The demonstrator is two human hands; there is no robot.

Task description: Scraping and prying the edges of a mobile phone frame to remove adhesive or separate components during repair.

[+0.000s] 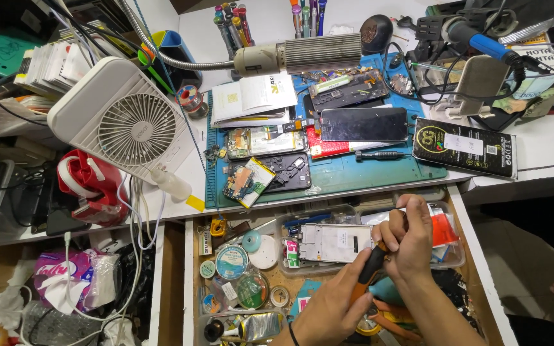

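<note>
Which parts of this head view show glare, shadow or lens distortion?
Head view: the bench edges bow outward, a wide-angle effect; glare sits on the dark phone screen; the white fan is brightly lit; shadow deepens at lower right, beside the open drawer; focus holds sharp throughout.

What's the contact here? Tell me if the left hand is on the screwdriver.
Touching. The head view shows the left hand wrapped around the orange and black screwdriver handle, with the right hand gripping its upper end over the open drawer.
</note>
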